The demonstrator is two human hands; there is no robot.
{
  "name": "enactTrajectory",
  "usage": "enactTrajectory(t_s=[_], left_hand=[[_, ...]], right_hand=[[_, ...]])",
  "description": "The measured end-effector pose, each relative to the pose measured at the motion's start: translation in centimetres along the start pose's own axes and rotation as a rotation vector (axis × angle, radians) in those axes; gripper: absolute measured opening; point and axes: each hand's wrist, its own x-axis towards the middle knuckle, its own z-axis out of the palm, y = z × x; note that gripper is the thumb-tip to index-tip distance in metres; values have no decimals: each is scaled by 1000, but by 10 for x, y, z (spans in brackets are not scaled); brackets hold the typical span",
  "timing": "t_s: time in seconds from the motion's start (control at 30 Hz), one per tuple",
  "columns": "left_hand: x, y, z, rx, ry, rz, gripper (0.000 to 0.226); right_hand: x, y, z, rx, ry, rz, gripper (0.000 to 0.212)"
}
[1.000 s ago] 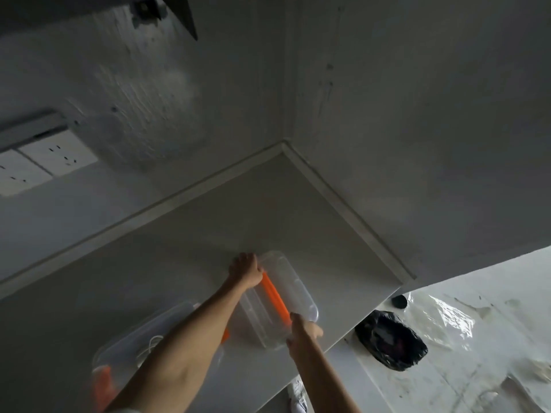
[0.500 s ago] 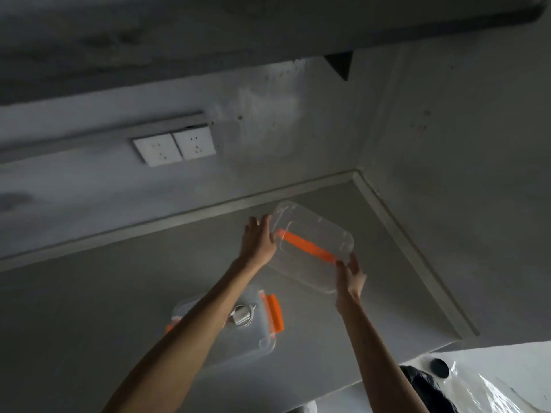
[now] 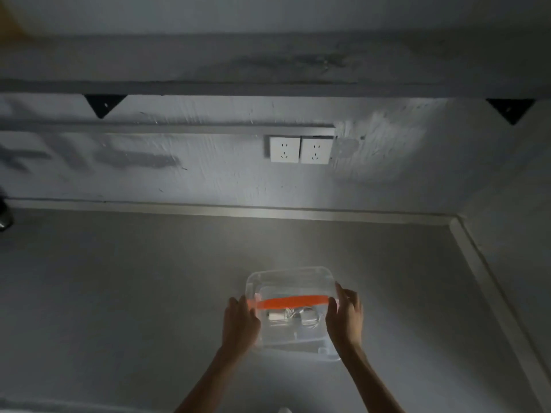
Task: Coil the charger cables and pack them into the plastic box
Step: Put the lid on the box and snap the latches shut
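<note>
Flanking the plastic box (image 3: 290,308) low and centre-right in the frame, left hand (image 3: 240,323) and right hand (image 3: 346,318) clasp its short ends, fingers pressed flat; its long axis runs across, charger cables (image 3: 290,315) inside.

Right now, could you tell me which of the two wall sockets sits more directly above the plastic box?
The right-hand socket: it sits roughly above the plastic box, while the left-hand socket, touching it, lies further left.
</note>
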Motion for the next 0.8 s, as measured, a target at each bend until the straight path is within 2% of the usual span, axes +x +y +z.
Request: enactTrajectory(t_s=[0.2, 0.5, 0.8], left_hand=[[-14, -6, 16, -44, -41, -1, 53], [-8, 1, 17, -53, -29, 11, 44], [-16, -3, 18, -119, -28, 7, 51]], right_hand=[[-27, 24, 0, -52, 5, -36, 46], [-30, 28, 0, 13, 8, -6, 46], [-41, 32, 5, -10, 10, -14, 49]])
